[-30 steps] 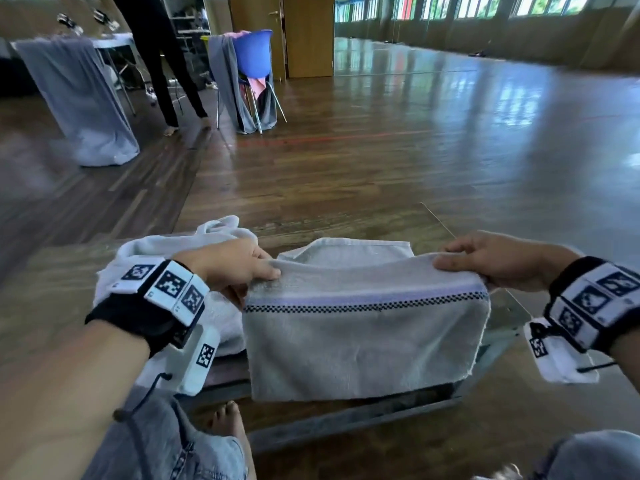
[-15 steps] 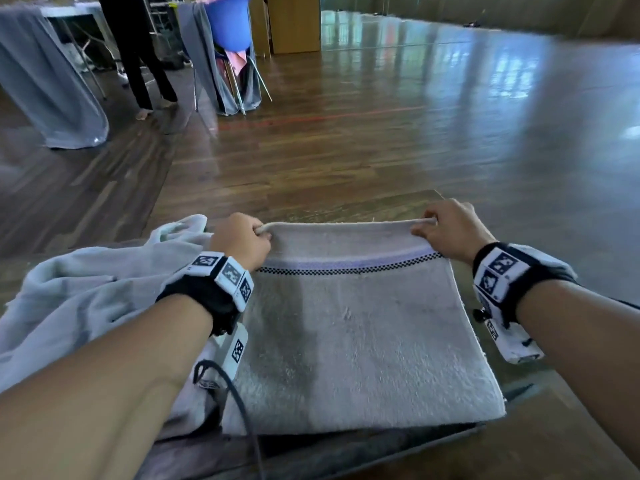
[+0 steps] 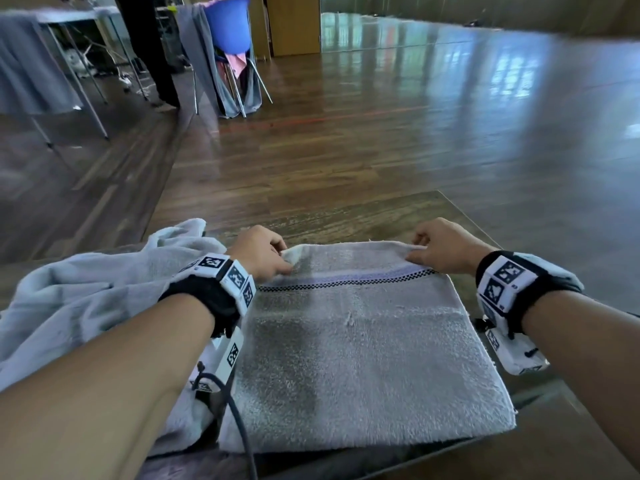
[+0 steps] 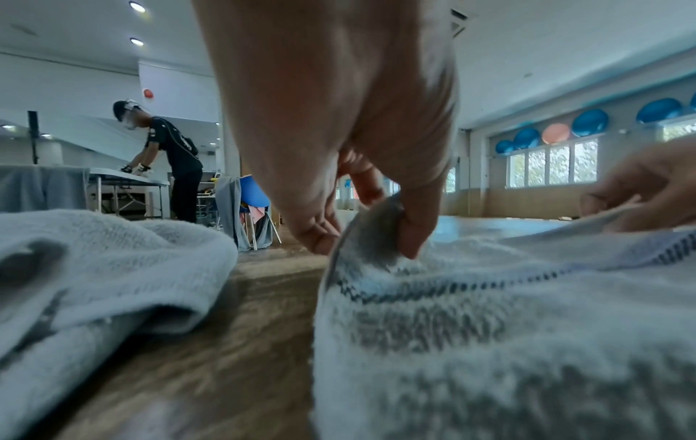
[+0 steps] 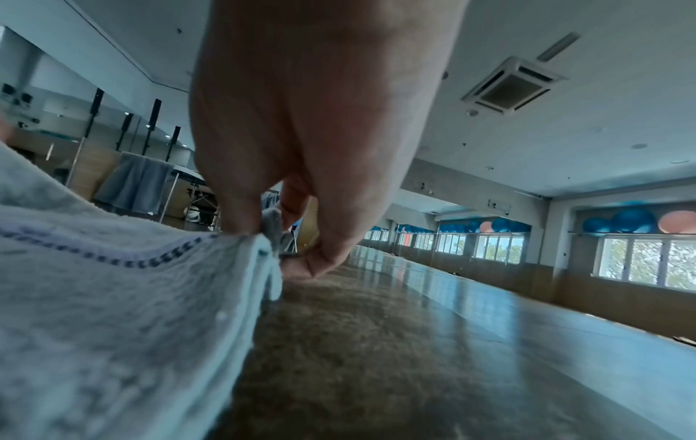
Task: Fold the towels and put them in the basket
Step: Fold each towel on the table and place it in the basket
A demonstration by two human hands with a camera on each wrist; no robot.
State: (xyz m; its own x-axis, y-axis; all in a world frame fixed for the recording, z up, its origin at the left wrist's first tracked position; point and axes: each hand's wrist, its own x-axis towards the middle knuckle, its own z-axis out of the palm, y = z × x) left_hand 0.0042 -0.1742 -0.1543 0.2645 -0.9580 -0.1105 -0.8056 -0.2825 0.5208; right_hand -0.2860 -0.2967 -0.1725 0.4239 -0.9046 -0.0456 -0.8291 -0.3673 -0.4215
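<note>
A grey towel (image 3: 363, 351) with a purple band and a checked stripe lies folded flat on the wooden table (image 3: 346, 220). My left hand (image 3: 263, 254) pinches its far left corner, thumb and fingers closed on the cloth (image 4: 376, 232). My right hand (image 3: 436, 251) pinches the far right corner (image 5: 271, 229). Both corners are lifted slightly off the table. A crumpled pale towel (image 3: 86, 292) lies to the left, partly under my left forearm. No basket is in view.
The table's right edge (image 3: 485, 233) runs just beyond my right hand. Across the wooden floor stand a blue chair (image 3: 228, 26) draped with grey cloth, a covered table (image 3: 31, 71) and another person (image 4: 169, 154) working there.
The towel hung over the table's near edge a second ago. Both hands have carried its striped edge away from me, so it now lies flat and folded on the table.
</note>
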